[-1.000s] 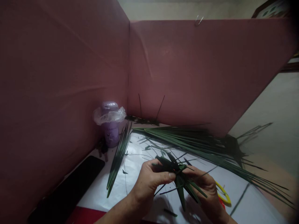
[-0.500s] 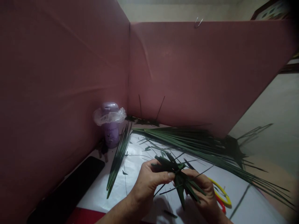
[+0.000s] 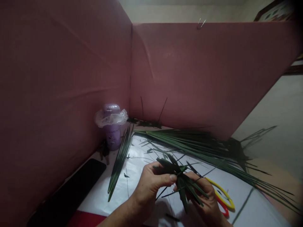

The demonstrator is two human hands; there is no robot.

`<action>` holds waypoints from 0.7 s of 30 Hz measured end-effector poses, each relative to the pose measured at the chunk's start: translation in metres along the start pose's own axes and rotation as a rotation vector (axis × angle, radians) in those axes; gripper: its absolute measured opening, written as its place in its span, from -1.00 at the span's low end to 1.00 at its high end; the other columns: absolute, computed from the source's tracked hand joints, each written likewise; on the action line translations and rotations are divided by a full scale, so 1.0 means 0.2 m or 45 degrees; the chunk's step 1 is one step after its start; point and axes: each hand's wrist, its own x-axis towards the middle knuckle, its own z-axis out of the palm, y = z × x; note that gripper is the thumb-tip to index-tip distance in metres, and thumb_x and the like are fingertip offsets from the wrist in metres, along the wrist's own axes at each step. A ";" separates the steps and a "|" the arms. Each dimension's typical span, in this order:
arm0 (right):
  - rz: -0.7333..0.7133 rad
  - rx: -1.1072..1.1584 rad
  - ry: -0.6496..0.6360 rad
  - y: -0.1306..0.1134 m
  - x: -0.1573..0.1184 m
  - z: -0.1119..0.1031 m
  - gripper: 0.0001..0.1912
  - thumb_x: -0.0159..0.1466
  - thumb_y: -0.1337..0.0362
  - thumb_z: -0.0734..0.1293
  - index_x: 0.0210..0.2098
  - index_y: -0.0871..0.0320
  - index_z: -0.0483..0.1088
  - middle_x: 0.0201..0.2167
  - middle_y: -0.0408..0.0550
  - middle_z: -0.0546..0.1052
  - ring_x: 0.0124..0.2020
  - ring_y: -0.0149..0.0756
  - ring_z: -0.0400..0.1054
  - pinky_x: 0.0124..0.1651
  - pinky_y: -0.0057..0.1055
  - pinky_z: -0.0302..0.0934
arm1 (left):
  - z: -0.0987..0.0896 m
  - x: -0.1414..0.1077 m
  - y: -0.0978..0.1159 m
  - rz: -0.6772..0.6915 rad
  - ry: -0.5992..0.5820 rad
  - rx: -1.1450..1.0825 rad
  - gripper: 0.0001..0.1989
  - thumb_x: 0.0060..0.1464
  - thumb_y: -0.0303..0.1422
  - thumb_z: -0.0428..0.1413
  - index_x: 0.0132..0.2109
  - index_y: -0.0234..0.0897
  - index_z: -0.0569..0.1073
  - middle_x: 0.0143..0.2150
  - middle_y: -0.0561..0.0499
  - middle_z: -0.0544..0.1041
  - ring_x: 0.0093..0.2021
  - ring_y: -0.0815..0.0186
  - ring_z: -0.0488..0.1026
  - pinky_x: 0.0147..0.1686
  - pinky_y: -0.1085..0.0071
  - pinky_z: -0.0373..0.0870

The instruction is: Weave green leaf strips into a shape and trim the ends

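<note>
Carefully, two bare hands work a spiky, star-shaped knot of folded dark green leaf strips [image 3: 183,184] above the near edge of a white-topped counter [image 3: 98,197]. The left hand [image 3: 149,181] pinches the piece near its middle, thumb pressed flat on top and fingers tucked behind it. The right hand [image 3: 204,197] is closed around the piece from the other side, its fingers curled and partly hidden by the strips that fan across them.

Just beside the right hand lies a pair of scissors with yellow and red loop handles [image 3: 232,207], dark blade pointing toward the far edge. A long, many-bladed green palm frond [image 3: 189,143] stretches along the far edge and runs out over the right side. Toward the left edge, a narrow bundle of slim green leaves [image 3: 119,168] lies slantwise; small green leaf scraps [image 3: 126,175] dot the white surface nearby.

In the far left corner, a purple lidded bottle [image 3: 113,137] stands upright, a crumpled clear plastic wrap [image 3: 111,119] around its upper part. A flat black slab with rounded corners [image 3: 73,187] rests along the left edge, and a red patch [image 3: 87,218] shows at the near edge. Dusky pink panels [image 3: 177,69] rise behind the far and left edges.
</note>
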 end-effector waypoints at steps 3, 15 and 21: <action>0.004 0.004 0.003 0.01 0.00 0.00 -0.90 0.19 0.22 0.26 -0.38 0.08 0.38 -0.60 -0.16 0.37 -0.51 -0.30 0.30 -0.45 -0.45 0.19 | -0.01 0.00 -0.01 -0.003 0.022 0.002 -0.91 -0.15 -0.49 0.19 -0.38 -0.38 0.48 -0.51 0.05 0.37 -0.48 0.43 0.24 -0.42 0.47 0.12; 0.015 -0.005 -0.013 0.01 -0.02 0.02 -0.81 0.21 0.14 0.24 -0.32 0.12 0.35 -0.56 -0.09 0.42 -0.59 -0.32 0.29 -0.54 -0.45 0.22 | 0.00 0.00 0.00 -0.008 0.010 -0.026 -0.92 -0.15 -0.50 0.17 -0.40 -0.38 0.46 -0.51 0.05 0.37 -0.48 0.42 0.24 -0.42 0.45 0.14; -0.059 0.040 -0.106 -0.02 -0.01 0.01 -0.87 0.25 0.23 0.19 -0.26 0.04 0.36 -0.46 -0.07 0.49 -0.57 -0.31 0.36 -0.57 -0.48 0.25 | -0.01 0.00 -0.01 -0.021 -0.026 -0.050 -0.97 -0.12 -0.50 0.14 -0.42 -0.39 0.43 -0.51 0.04 0.35 -0.48 0.40 0.25 -0.45 0.43 0.14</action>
